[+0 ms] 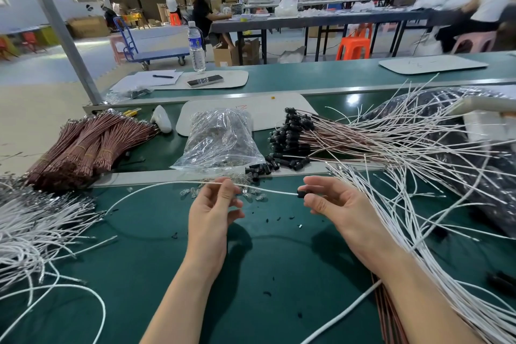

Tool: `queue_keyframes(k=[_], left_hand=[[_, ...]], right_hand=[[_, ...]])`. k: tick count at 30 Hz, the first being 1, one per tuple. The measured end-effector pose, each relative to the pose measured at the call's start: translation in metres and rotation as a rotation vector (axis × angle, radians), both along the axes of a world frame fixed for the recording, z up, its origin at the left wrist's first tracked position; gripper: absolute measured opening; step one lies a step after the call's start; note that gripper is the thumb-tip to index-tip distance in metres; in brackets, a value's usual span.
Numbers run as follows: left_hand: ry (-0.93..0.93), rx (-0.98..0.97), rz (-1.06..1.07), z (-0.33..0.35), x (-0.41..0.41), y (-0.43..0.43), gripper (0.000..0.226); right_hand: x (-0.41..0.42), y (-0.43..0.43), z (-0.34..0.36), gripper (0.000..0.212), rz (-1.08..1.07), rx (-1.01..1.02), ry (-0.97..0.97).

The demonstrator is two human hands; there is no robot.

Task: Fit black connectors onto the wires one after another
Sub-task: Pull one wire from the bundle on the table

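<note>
Head camera: the left hand (215, 207) pinches a white wire (273, 191), and the right hand (332, 204) pinches a black connector (301, 193) at its tip. Beyond lie a capped batch (293, 131), loose connectors (262, 169) and many bare wires (405, 165); much seems left.

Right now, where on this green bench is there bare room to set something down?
Barest is the green mat between the two forearms, below the left hand pinching the white wire and the right hand holding the black connector; only black scraps there. Crowded: loose white wires at right, wire heap at left, plastic bag and brown bundles behind.
</note>
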State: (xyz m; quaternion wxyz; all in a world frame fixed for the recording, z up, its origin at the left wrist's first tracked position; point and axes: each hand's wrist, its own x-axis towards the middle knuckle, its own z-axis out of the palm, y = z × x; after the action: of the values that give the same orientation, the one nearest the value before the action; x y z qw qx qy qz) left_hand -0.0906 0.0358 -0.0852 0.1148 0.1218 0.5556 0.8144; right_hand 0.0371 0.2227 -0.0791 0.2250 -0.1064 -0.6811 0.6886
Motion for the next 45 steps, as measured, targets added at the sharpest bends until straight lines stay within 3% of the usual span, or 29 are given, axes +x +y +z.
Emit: queue_keyframes(k=[4,10,22,25,28,31,38,45], left_hand=[[0.164,-0.141,-0.107,-0.002,0.008,0.002,0.009],[0.070,-0.115,-0.081,0.002,0.008,0.002,0.018],[0.102,-0.134,-0.120,0.004,0.012,0.004,0.026],[0.152,-0.167,-0.162,0.004,0.015,0.004,0.023],[0.173,-0.165,-0.184,0.006,0.016,0.003,0.014],[0.143,-0.126,-0.184,0.008,0.021,0.007,0.013],[0.059,-0.039,-0.265,0.010,0.046,0.027,0.020],[0.130,-0.140,-0.295,0.008,0.047,0.027,0.019]], right_hand=[[-0.002,-0.002,0.000,0.033,0.018,0.017,0.003],[-0.001,-0.006,0.004,0.035,0.037,0.027,0.034],[-0.002,-0.016,0.008,0.040,0.030,-0.009,0.047],[-0.005,-0.021,0.007,0.046,0.055,-0.102,0.057],[-0.008,-0.023,0.006,0.053,0.101,-0.329,0.117],[-0.010,-0.027,0.006,0.048,0.129,-0.413,0.151],[-0.005,-0.031,0.005,0.033,0.109,-0.389,0.129],[-0.005,-0.029,0.005,0.031,-0.030,-0.302,0.058]])
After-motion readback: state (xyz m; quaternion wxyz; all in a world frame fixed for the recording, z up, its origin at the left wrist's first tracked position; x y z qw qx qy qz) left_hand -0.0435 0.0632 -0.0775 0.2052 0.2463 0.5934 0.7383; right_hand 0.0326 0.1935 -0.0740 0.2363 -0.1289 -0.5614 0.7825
